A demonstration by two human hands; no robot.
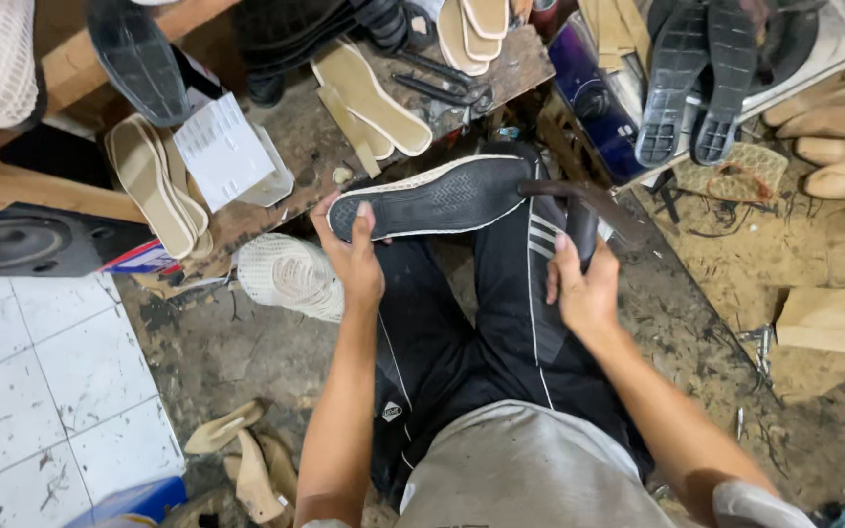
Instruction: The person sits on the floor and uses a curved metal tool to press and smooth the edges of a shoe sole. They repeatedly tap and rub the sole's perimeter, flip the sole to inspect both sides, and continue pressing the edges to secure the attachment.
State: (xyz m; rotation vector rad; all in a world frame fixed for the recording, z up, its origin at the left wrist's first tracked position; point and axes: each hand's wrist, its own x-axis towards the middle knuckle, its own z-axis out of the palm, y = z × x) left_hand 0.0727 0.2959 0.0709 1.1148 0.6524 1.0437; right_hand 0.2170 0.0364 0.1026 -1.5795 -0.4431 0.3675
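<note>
The black rubber shoe sole with a pale stitched rim [439,198] lay tread-up across the person's knees, in front of the cluttered wooden desk [290,147], and the left hand [352,256] pinched its heel end, thumb on the tread and fingers curled beneath. The right hand [584,288] was closed around the lower end of a dark hammer-like tool with a bent head [579,200], whose head rested just at the sole's toe end. Held only at one end, the sole could have twisted or slid off the black striped trousers [501,293] if the tool pressed hard, and a glancing blow might have marred the pale rim or caught the left thumb, which sat close on the tread. The tool's grip looked low on the handle, so the head could have wobbled. Of containers there was little: a white ribbed plastic box [227,152] stood on the desk, its contents hidden from this angle, and a blue carton [134,501] showed at the floor's lower edge, its inside not visible. Around them lay loose beige insoles [374,93], a pair of black treaded soles [701,68], wooden shoe lasts [843,147] on the right, and a white mesh upper [290,274] beside the left knee.
</note>
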